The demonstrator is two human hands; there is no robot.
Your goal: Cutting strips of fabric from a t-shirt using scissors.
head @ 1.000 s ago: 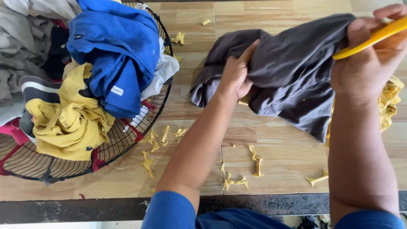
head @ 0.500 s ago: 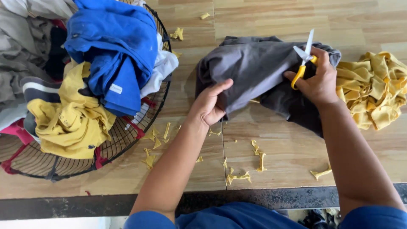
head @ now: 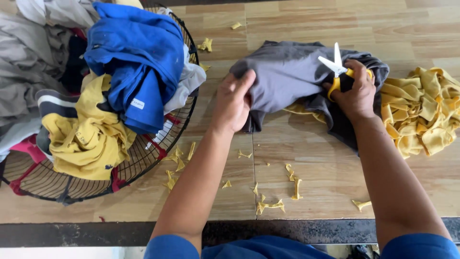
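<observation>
Your left hand (head: 233, 103) presses down on the left edge of the grey garment (head: 292, 79), fingers curled over the fabric and pinning it to the wooden table (head: 326, 168). Your right hand (head: 355, 93) is wrapped around the yellow handles of the scissors (head: 335, 69), and rests on the right part of the same garment; the white blades point toward 11 o'clock and stand a little apart above the cloth.

The grey garment lies crumpled at the centre of the table, toward 12 o'clock from your body, stretched between your two hands. A strip of yellow cloth peeks out under its lower edge.

At 3 o'clock from the garment, touching its right end, sits a heap of yellow fabric strips (head: 421, 112). At 9 o'clock, well apart from your left hand, a black wire basket (head: 158, 148) holds piled clothes: a blue shirt (head: 136, 62) on top, a yellow shirt (head: 91, 139) below it, grey pieces at the far left. Small yellow scraps (head: 275, 192) lie scattered over the table between your forearms and beside the basket's rim.
</observation>
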